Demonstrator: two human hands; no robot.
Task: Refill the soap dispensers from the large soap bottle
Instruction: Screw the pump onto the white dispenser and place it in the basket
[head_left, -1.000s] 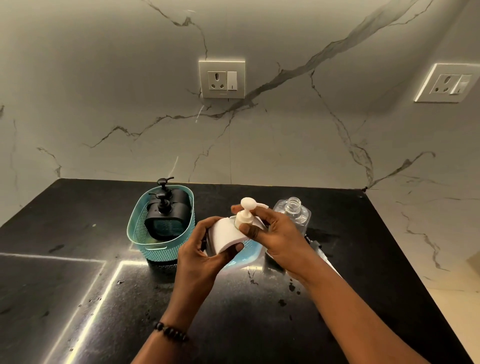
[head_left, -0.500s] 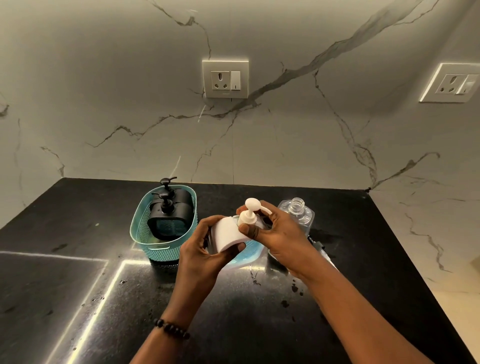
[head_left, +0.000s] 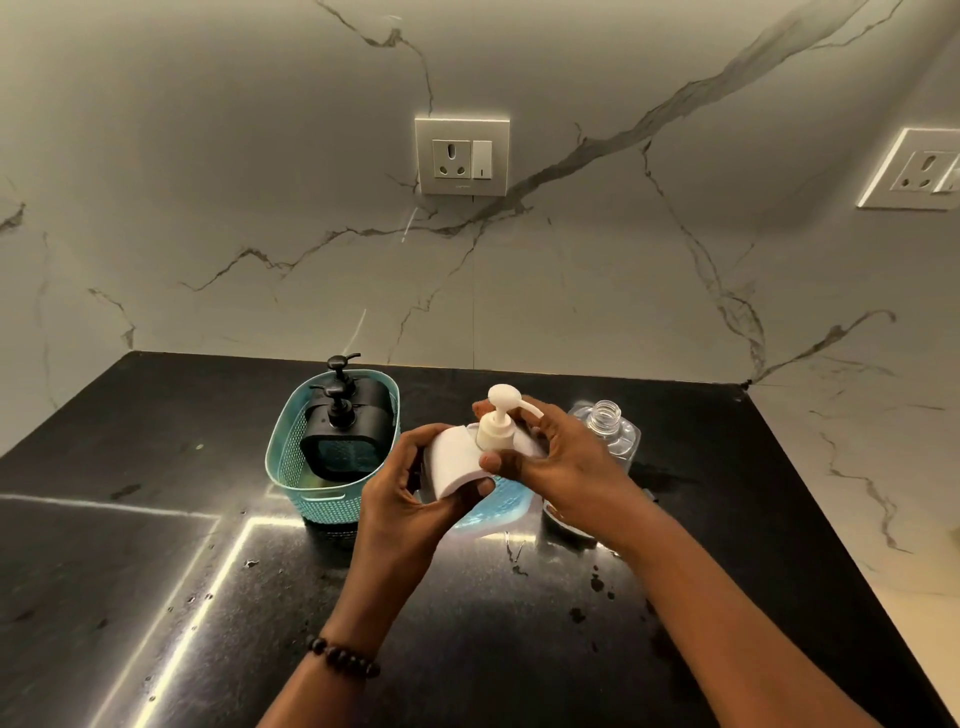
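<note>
Both hands meet on the white soap dispenser (head_left: 460, 462), held just above the counter (head_left: 156, 571): left hand (head_left: 410, 493) wraps its body, right hand (head_left: 550, 462) pinches the pump collar (head_left: 496, 434). Pump stem stands upright; the uncapped clear bottle (head_left: 605, 431) waits just right.

White-labelled pump bottle (head_left: 462, 467) tilted, blue soap inside; clear bottle (head_left: 610, 434) uncapped, seemingly empty.
</note>
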